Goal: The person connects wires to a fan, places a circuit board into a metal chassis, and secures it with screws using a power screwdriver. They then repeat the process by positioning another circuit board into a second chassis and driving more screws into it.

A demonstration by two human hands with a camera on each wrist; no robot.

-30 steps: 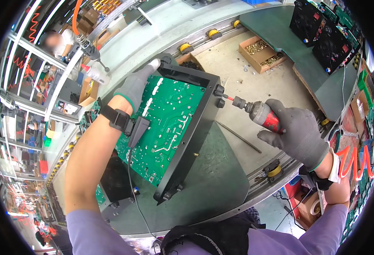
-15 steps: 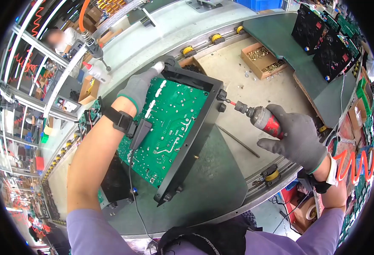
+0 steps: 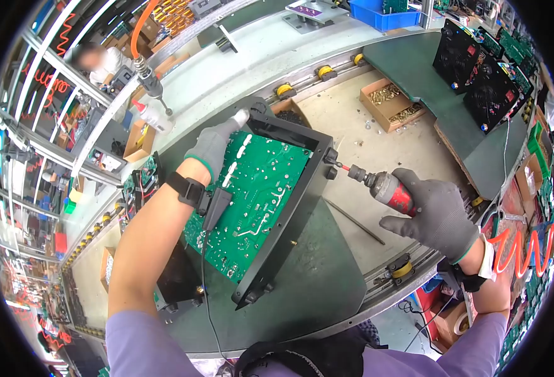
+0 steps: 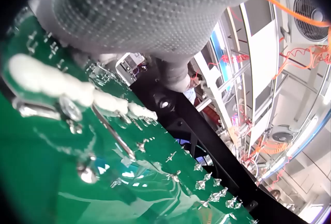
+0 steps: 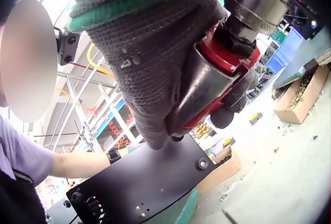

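A black metal case (image 3: 284, 235) with a green circuit board (image 3: 261, 201) in it lies tilted over the dark green worktop. My gloved left hand (image 3: 215, 146) grips its far left corner, with a finger (image 4: 173, 74) over the black rim in the left wrist view. In my right hand (image 3: 440, 213) is a red and silver air screwdriver (image 3: 390, 191), held around its body. Its bit points at a black foot (image 3: 331, 156) on the case's right side, the tip right at it. The right wrist view shows the screwdriver body (image 5: 207, 92) against the glove.
An open carton (image 3: 390, 107) of brass screws sits beyond the case, and a small box (image 3: 289, 116) of dark screws behind its far edge. A metal rod (image 3: 355, 221) lies right of the case. Another screwdriver (image 3: 151, 85) hangs from an orange hose. Black units (image 3: 491, 88) stand at far right.
The head view has shifted, so the case and bench appear a little lower and the case farther right. Both hands keep their holds, and the screwdriver bit stays at the foot.
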